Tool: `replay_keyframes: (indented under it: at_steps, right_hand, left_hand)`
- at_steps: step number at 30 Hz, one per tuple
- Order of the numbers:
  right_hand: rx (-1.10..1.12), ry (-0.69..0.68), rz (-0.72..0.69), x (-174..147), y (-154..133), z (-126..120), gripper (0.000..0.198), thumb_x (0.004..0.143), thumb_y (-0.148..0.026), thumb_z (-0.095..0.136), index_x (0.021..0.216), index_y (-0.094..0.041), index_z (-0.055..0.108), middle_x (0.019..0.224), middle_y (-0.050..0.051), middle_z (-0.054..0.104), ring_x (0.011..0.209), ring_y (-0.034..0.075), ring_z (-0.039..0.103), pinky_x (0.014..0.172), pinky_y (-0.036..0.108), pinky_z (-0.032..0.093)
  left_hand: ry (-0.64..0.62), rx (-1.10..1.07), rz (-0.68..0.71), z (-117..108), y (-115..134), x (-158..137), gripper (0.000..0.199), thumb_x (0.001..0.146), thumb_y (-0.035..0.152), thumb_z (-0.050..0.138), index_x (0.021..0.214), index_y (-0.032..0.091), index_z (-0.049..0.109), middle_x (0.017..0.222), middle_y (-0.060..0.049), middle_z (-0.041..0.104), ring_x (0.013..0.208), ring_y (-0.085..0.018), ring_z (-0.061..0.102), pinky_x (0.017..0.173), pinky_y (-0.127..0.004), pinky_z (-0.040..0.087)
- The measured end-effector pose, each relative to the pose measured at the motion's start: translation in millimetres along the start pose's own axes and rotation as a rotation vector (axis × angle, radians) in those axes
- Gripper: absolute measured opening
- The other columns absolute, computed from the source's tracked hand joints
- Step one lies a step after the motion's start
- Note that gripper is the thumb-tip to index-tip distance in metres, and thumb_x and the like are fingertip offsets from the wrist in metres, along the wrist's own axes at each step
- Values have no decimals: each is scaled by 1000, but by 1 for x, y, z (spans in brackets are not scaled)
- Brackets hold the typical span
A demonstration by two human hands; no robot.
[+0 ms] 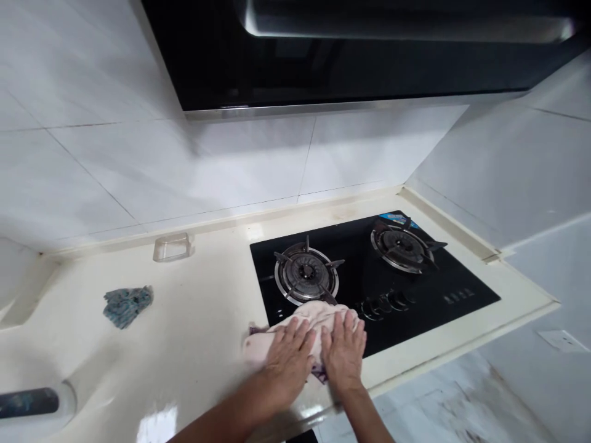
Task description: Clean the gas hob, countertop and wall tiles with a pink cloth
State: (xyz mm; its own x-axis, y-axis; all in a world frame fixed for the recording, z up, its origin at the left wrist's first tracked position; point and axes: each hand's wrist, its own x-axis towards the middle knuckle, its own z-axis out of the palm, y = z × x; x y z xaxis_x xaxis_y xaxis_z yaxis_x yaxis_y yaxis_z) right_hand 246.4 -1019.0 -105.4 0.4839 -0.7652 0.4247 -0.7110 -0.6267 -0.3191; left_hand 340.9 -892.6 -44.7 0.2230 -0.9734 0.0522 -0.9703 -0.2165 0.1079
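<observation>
A pale pink cloth (318, 312) with a dark patterned edge lies bunched over the front left corner of the black gas stove (355, 264) and the cream countertop. My left hand (292, 360) presses flat on its left part, fingers stretched out. Beside it, my right hand (344, 354) also lies flat on the cloth, with its fingers slightly spread. Just beyond the cloth sits the left burner (307, 274). The control knobs (385, 304) are to the right of my right hand.
On the countertop (207, 295) to the left lie a crumpled blue-grey rag (128, 306) and a clear plastic box (172, 247). A white object (67, 400) with a dark panel stands at the lower left. The range hood (346, 67) overhangs the stove, and the right burner (402, 245) is farther back.
</observation>
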Motion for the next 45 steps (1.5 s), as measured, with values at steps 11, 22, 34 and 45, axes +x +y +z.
replay_keyframes:
  at_steps: [11, 22, 34, 45]
  right_hand:
    - [84, -108, -298, -31, -39, 6, 55, 96, -32, 36, 143, -5, 45, 162, 24, 22, 153, 36, 7, 119, 59, 22]
    - [197, -397, -466, 76, -176, 51, 64, 101, -46, 34, 152, -8, 36, 164, 21, 18, 153, 35, 6, 122, 54, 14]
    - [202, -473, -64, 213, -239, 84, 71, 97, -44, 37, 152, 0, 30, 161, 32, 13, 151, 42, 6, 116, 65, 1]
    - [353, -451, -300, 132, -213, 46, 44, 98, -29, 43, 141, -22, 52, 165, 17, 16, 154, 35, 1, 121, 59, 9]
  left_hand:
    - [58, 2, -60, 18, -38, -47, 46, 100, 26, 40, 145, 31, 48, 153, 0, 48, 143, -24, 40, 113, -48, 37]
    - [233, 169, -516, -11, -134, -34, 47, 98, 24, 39, 143, 25, 52, 156, -2, 43, 143, -28, 39, 110, -48, 37]
    - [168, 87, -582, -52, -221, 93, 51, 100, 28, 36, 150, 22, 43, 160, -8, 36, 147, -32, 32, 115, -55, 31]
    - [318, 286, -326, -27, -186, 7, 51, 98, 26, 40, 148, 15, 46, 155, -12, 44, 142, -32, 40, 110, -49, 34]
